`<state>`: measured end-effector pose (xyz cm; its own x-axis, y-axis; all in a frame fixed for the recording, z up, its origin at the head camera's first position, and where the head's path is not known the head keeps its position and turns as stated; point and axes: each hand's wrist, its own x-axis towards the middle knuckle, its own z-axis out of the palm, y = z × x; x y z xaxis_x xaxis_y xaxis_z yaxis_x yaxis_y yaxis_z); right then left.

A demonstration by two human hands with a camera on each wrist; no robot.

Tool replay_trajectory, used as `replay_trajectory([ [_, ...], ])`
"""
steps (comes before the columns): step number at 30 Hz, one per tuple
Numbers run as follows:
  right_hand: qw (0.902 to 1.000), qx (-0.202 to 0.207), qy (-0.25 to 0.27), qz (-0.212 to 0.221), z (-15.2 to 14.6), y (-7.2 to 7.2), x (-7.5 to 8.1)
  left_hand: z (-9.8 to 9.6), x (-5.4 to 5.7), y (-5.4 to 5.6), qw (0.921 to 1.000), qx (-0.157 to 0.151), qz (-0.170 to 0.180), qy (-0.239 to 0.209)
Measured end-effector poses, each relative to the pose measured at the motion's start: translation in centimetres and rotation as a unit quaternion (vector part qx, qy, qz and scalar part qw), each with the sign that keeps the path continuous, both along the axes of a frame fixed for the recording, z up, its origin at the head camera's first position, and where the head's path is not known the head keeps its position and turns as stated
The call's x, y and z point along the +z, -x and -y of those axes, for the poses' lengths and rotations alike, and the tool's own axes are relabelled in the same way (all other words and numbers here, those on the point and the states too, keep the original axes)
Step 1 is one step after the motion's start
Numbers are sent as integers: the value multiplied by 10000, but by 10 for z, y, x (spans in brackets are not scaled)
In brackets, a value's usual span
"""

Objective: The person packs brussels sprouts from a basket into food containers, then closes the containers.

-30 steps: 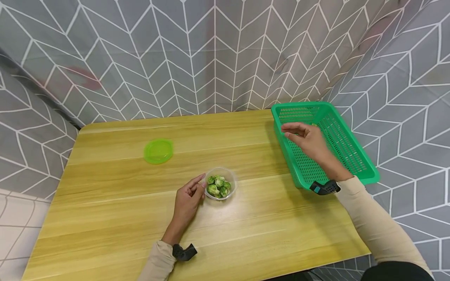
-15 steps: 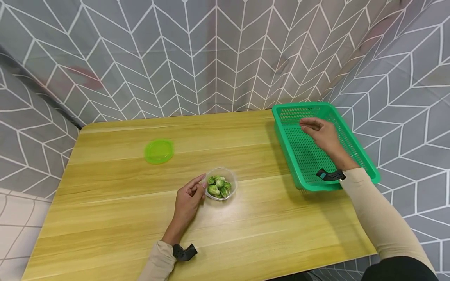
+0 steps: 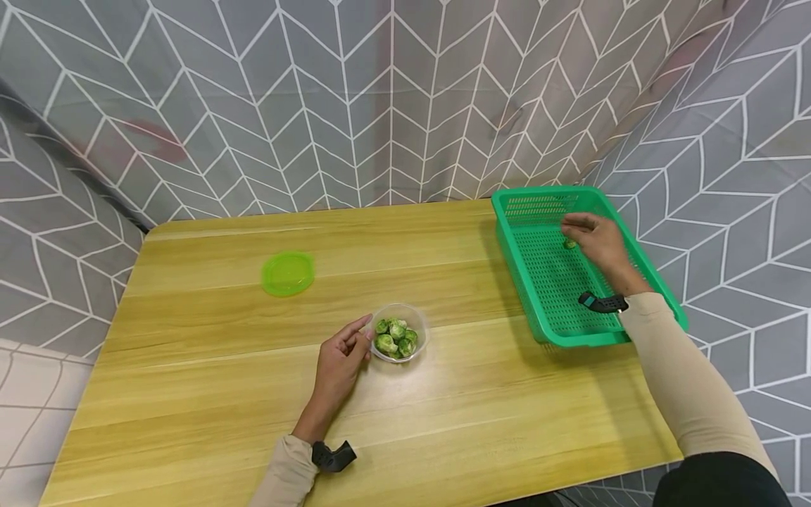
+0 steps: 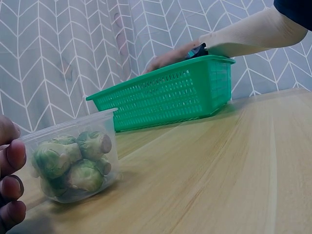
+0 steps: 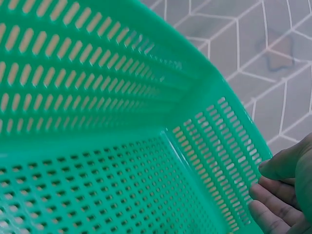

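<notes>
My left hand (image 3: 338, 362) pinches the left rim of a small clear plastic container (image 4: 73, 192) on the table. Inside it sit several Brussels sprouts (image 3: 395, 338), seen through its wall in the left wrist view. At the right, my right hand (image 3: 600, 243) hangs inside the green plastic basket (image 3: 538, 310). A Brussels sprout (image 3: 569, 243) shows just under its fingertips. From the right wrist, thumb and fingers (image 5: 273, 195) appear slightly bent and apart, with nothing visible between them.
A light-green round lid (image 3: 288, 273) lies on the wooden table (image 3: 222, 394), left of and behind the container. Patterned grey curtains (image 3: 355, 105) hang along the back and right side. The basket stands close to the right curtain.
My right hand has moved right, deeper over the basket, from near its left rim. A sprout shows beneath its fingers again. The left hand and container have stayed in place.
</notes>
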<state>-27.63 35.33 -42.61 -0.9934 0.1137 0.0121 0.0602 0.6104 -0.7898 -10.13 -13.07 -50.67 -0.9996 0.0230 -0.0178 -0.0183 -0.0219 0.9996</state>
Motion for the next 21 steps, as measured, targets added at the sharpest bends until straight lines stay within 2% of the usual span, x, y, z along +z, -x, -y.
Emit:
replay_trajectory([
  [8,9981,-117,-542,283,-12,2,-4,0,1,0,10000,-5,-48,-25],
  [14,9956,-87,-871,323,-18,7,-10,0,1,0,10000,-5,-56,-8],
  [21,9934,-45,-975,595,-22,9,-15,0,2,0,10000,3,-34,-26],
])
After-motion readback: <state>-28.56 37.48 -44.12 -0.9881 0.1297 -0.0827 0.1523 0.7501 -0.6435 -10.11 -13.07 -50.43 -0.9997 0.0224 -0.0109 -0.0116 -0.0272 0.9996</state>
